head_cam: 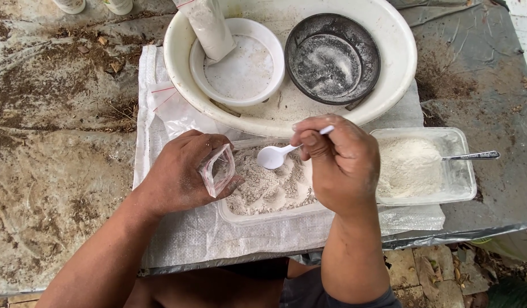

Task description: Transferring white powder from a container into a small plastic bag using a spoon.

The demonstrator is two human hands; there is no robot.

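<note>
Soft, even daylight is falling from above, casting only faint shadows (no harsh glare anywhere); focus is staying sharp, edges bending slightly outward.

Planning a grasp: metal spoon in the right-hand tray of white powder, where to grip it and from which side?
Probably grip the bare handle end of the metal spoon, coming from the right. Its bowl is buried in the powder of the clear tray, while the handle lies nearly level and juts out past the tray's right rim over the table, free on all sides. The right hand, holding a white plastic spoon, is nearest.
</note>
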